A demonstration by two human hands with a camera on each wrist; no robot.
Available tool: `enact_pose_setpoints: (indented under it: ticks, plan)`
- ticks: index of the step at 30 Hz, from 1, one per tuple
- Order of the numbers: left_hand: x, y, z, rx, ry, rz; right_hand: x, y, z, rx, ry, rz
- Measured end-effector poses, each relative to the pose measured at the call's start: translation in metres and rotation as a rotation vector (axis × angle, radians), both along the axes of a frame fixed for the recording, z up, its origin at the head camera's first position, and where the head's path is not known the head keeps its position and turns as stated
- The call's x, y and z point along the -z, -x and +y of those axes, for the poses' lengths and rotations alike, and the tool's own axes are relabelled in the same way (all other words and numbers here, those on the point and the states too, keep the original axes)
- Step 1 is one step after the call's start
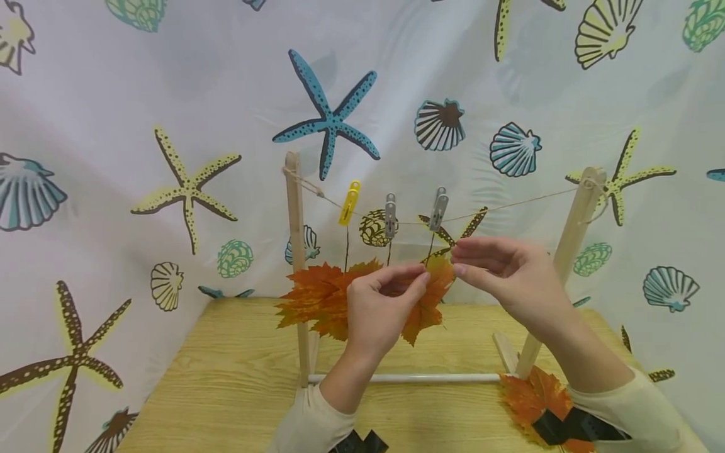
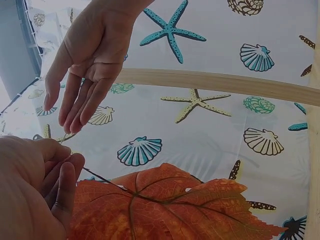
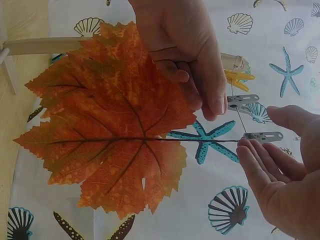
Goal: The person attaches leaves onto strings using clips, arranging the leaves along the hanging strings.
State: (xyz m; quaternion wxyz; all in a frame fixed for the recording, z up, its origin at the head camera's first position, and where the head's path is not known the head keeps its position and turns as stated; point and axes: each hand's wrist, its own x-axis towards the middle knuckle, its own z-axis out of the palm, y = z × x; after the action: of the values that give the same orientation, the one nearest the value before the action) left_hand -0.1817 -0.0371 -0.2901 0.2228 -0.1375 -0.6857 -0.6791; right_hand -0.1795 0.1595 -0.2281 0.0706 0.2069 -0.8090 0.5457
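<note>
Three autumn leaves (image 1: 314,296) hang by their dark stems from a string (image 1: 527,202), under a yellow clothespin (image 1: 349,204) and two grey clothespins (image 1: 438,211). In front of the leaves is my left hand (image 1: 374,308), its fingers loosely bent and its thumb close to the fingertips. Seen from the right wrist, the nearest leaf's stem (image 3: 200,140) runs uncovered past that hand. Beside this stem, close below its grey clothespin (image 3: 263,136), my right hand (image 3: 285,175) has extended, relaxed fingers. Nothing shows in either palm.
The string spans two wooden posts, a left post (image 1: 296,251) and a right post (image 1: 576,220), joined low down by a white rod (image 1: 419,378). More orange leaves (image 1: 535,396) lie on the wooden table (image 1: 226,358) by the right post. A patterned curtain (image 1: 226,82) hangs behind.
</note>
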Motion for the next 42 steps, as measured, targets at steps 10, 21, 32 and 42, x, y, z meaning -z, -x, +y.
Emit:
enact_pose_setpoints:
  ticks: [10,21,32,42]
  plan:
    - [0.009,-0.006,0.002,0.046,0.031,-0.064,0.021,-0.019,-0.003,-0.068,0.070,-0.026]
    - [0.017,-0.011,0.002,0.076,0.059,-0.107,0.042,-0.028,-0.003,-0.090,0.097,-0.018]
    - [0.028,-0.012,-0.002,0.096,0.073,-0.145,0.059,-0.034,-0.004,-0.112,0.140,-0.064]
    - [0.037,-0.014,-0.005,0.147,0.064,-0.177,0.074,-0.034,-0.006,-0.120,0.134,-0.096]
